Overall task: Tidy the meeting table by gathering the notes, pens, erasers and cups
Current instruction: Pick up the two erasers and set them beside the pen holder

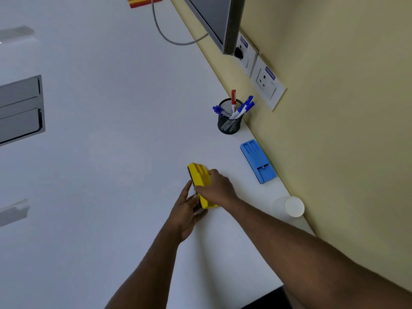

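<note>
Fingers (201,192) of the right hand (217,188) curl over the top of the yellow eraser (200,177), gripping it, while the left hand (186,210) presses its thumb and fingers against the eraser's near end and side, so both hands hold it. It lies on the white table (111,152), a little in from the wall-side edge. Near it, right against that edge, lies a blue eraser (258,161). Farther along the same edge stands a black mesh pen holder (229,122) with blue and red markers (242,109) (caps up). A white cup (293,206) lies on its side at the edge, beside the right forearm. Sticky notes (145,0) sit at the far end.
</note>
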Demonstrator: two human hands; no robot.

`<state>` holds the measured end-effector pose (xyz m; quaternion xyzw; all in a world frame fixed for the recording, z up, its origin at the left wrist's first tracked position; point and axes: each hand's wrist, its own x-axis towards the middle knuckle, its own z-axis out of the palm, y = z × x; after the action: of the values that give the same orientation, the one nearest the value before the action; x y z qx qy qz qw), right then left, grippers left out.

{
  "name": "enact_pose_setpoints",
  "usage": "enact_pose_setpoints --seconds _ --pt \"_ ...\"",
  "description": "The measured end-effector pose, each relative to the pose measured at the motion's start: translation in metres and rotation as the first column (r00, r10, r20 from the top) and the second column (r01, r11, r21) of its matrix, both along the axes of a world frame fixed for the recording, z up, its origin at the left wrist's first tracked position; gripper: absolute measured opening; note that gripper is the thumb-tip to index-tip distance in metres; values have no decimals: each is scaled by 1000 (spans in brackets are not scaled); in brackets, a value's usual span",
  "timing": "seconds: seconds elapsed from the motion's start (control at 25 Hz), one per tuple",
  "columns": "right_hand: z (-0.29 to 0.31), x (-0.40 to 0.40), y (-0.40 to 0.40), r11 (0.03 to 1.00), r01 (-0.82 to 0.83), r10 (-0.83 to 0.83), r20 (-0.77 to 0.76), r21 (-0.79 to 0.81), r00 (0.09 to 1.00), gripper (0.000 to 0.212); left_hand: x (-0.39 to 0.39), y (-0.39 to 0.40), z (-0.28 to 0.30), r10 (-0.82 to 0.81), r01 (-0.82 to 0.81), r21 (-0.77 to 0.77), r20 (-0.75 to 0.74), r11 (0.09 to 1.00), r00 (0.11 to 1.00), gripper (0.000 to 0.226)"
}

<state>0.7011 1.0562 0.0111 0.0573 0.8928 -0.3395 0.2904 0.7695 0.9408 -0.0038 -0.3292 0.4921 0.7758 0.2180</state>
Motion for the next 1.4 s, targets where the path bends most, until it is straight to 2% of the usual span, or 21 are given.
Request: enact_pose_setpoints --seconds 0.04,0.08,0.12,0.16,0.2,0.24,0.32,0.44,0.64,0.76,0.88,1.0,1.24,1.4 --pt "0 -4 4 1000 13 -11 -80 29 997 73 1 -2 -2 -26 26 -187 4 982 1000 44" --pt "0 -9 9 997 19 -4 -179 78 984 72 2 -5 -6 -85 76 -440 0 895 996 38" --pt "-1 -14 16 988 15 30 -283 155 959 71 3 -9 -10 -187 145 -679 12 720 982 37" --pt "-3 -18 24 968 5 90 -365 251 927 70 5 -13 -14 -303 201 -831 42 518 952 38" --pt "-7 -21 31 940 -2 151 -410 340 899 68 7 -16 -17 -395 249 -893 89 375 914 41" --pt "-10 -22 38 914 -5 192 -419 406 887 66 11 -20 -22 -453 301 -905 142 301 880 44" --pt "-20 -22 49 878 -3 221 -399 479 890 63 20 -26 -28 -508 391 -892 235 225 828 48" --pt "-31 -16 58 867 28 215 -424 497 880 61 35 -29 -31 -558 441 -890 307 119 771 57" --pt "-32 -13 62 865 47 204 -436 500 877 67 47 -30 -31 -574 452 -888 325 88 752 66" --pt "-28 -5 55 879 71 236 -561 471 793 76 53 -30 -29 -565 442 -892 318 92 761 67" --pt "-30 16 34 918 -53 308 -621 394 720 66 63 -29 -27 -542 438 -896 332 74 772 70" --pt "-43 41 12 907 -237 407 -587 347 700 59 78 -31 -24 -492 450 -890 357 80 794 72" --pt "-56 81 -22 800 -507 595 -531 322 603 61 137 -46 -18 -360 496 -859 427 125 830 78" --pt "-65 102 -20 702 -624 711 -406 344 575 65 171 -51 -20 -337 535 -834 470 132 816 89"
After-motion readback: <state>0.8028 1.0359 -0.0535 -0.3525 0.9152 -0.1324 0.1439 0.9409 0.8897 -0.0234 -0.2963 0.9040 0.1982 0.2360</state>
